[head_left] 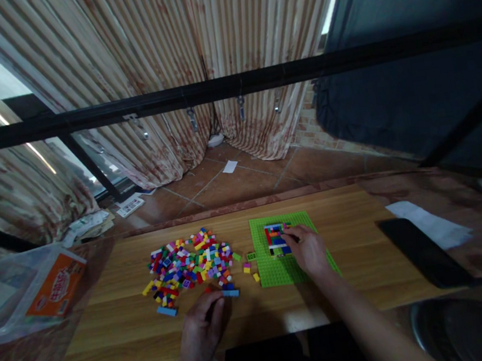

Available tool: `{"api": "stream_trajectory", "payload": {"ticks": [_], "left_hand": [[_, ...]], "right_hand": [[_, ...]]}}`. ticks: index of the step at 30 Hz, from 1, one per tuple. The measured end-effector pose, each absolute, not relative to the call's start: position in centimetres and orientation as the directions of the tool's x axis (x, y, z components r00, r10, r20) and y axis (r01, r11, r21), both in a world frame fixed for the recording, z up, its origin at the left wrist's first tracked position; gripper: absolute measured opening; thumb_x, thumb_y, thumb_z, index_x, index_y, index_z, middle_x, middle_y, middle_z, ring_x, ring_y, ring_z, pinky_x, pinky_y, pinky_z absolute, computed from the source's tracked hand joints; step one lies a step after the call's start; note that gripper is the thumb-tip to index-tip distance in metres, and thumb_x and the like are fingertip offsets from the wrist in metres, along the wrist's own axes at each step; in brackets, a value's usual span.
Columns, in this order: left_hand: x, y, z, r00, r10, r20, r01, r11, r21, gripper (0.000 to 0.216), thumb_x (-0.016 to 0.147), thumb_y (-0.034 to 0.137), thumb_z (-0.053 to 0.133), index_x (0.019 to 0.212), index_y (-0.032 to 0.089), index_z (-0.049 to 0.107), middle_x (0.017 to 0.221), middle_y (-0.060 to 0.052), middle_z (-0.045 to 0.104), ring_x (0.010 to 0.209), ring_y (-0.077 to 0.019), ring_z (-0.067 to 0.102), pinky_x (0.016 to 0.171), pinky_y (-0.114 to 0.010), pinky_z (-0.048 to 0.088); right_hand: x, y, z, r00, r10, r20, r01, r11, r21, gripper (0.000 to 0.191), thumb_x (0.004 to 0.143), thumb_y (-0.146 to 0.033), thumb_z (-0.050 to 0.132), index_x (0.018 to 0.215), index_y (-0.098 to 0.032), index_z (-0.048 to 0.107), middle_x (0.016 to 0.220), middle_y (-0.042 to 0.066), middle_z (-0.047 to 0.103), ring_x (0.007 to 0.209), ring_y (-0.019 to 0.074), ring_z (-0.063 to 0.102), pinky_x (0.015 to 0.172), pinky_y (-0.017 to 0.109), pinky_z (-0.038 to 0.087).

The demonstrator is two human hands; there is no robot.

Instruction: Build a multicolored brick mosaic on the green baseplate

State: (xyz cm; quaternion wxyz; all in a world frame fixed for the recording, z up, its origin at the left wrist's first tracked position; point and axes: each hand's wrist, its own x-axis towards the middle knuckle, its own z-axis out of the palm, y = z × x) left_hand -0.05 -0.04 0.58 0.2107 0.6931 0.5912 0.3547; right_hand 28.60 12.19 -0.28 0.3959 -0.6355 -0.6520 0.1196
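Head view: the brick build (274, 240) lies on the green baseplate's (275, 273) far half, left of your nearer right hand (310, 250), which touches it, half-closed; your left hand (200, 326) curls beside a blue brick (231, 293) lying crosswise. Whether either grips anything, I can't tell.

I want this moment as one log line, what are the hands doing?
left hand: beside light-blue brick, grip unclear | right hand: at brick build on green baseplate | loose bricks: piled left of baseplate
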Motion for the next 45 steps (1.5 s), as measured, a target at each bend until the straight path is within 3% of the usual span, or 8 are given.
{"api": "stream_trajectory", "payload": {"ticks": [8,15,19,22,29,36,45], "left_hand": [[0.1,0.0,0.9,0.042,0.963,0.265,0.688,-0.220,0.692,0.017,0.088,0.032,0.053,0.093,0.023,0.067,0.085,-0.001,0.072,0.078,-0.0160,0.069,0.072,-0.024,0.054],[0.2,-0.1,0.9,0.015,0.957,0.291,0.694,-0.219,0.685,0.018,0.087,0.032,0.053,0.092,0.022,0.068,0.088,-0.003,0.073,0.082,-0.0178,0.069,0.075,-0.026,0.055],[0.2,-0.2,1.0,0.007,0.959,0.283,0.689,-0.210,0.693,0.017,0.087,0.031,0.053,0.092,0.023,0.068,0.088,-0.002,0.073,0.083,-0.0171,0.069,0.076,-0.026,0.054],[0.2,-0.2,1.0,0.012,0.963,0.270,0.684,-0.205,0.701,0.017,0.087,0.030,0.053,0.091,0.022,0.067,0.088,-0.002,0.073,0.083,-0.0167,0.069,0.077,-0.025,0.054],[0.3,-0.4,1.0,0.007,0.971,0.238,0.681,-0.179,0.710,0.019,0.088,0.032,0.050,0.093,0.022,0.066,0.089,-0.004,0.072,0.084,-0.0170,0.067,0.078,-0.027,0.053],[0.3,-0.3,1.0,0.003,0.972,0.237,0.684,-0.175,0.708,0.019,0.089,0.030,0.049,0.093,0.022,0.066,0.087,-0.003,0.071,0.081,-0.0155,0.067,0.076,-0.025,0.052],[0.5,-0.3,0.8,0.012,0.970,0.244,0.669,-0.189,0.718,0.017,0.090,0.027,0.050,0.093,0.021,0.065,0.087,-0.002,0.070,0.081,-0.0145,0.066,0.076,-0.024,0.051]], "right_hand": [[29.0,12.7,-0.8,0.134,0.934,0.331,0.658,0.165,-0.734,0.022,0.079,-0.039,0.059,0.081,-0.021,0.072,0.084,0.007,0.069,0.078,0.0212,0.062,0.074,0.036,0.049],[29.1,10.4,0.1,0.202,0.898,0.390,0.522,0.238,-0.819,0.031,0.083,-0.043,0.054,0.097,-0.021,0.070,0.095,0.009,0.070,0.084,0.0217,0.064,0.078,0.038,0.050],[29.6,8.5,0.4,0.323,0.857,0.402,0.471,0.222,-0.853,0.030,0.085,-0.042,0.052,0.090,-0.019,0.070,0.090,0.009,0.071,0.082,0.0214,0.064,0.076,0.037,0.050],[29.3,7.4,0.5,0.310,0.867,0.389,0.466,0.218,-0.857,0.027,0.085,-0.041,0.053,0.090,-0.019,0.070,0.089,0.008,0.070,0.080,0.0208,0.064,0.074,0.036,0.050],[25.0,5.6,1.2,0.031,0.922,0.385,0.482,0.324,-0.814,0.024,0.089,-0.034,0.049,0.092,-0.023,0.070,0.092,0.006,0.070,0.084,0.0200,0.064,0.077,0.035,0.050],[19.9,5.2,1.7,-0.355,0.851,0.386,0.556,0.524,-0.645,0.024,0.091,-0.023,0.047,0.092,-0.025,0.071,0.092,0.005,0.068,0.089,0.0205,0.060,0.079,0.034,0.047],[17.2,7.3,2.1,-0.554,0.768,0.321,0.626,0.639,-0.448,0.021,0.088,-0.018,0.053,0.095,-0.028,0.070,0.097,0.005,0.064,0.091,0.0212,0.054,0.081,0.034,0.043]]}}
